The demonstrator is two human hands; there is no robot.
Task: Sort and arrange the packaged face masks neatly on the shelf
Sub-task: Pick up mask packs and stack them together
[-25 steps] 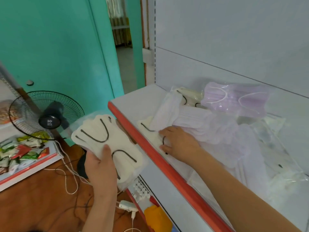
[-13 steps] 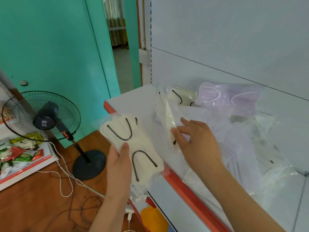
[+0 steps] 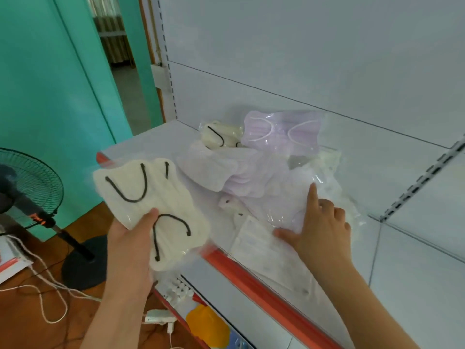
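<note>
Right hand point(image 3: 318, 230) moved off the cream pack to the lavender packs point(image 3: 261, 182) mid-shelf point(image 3: 141, 144), fingers spread flat on them. Left hand point(image 3: 130, 238) pinches the cream pack point(image 3: 151, 197) left of that pile; pull one lavender pack clear and stack by colour.

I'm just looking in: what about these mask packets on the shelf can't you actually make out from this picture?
Head view only:
- The pile of packs: clear wrappers overlap and glare, so no count is possible.
- The flat packet by the right hand: its print is too blurred to read.
- The cream pack in the left hand: the thumb and palm hide its lower edge.
- The shelf: its right end is cut off by the frame.
</note>
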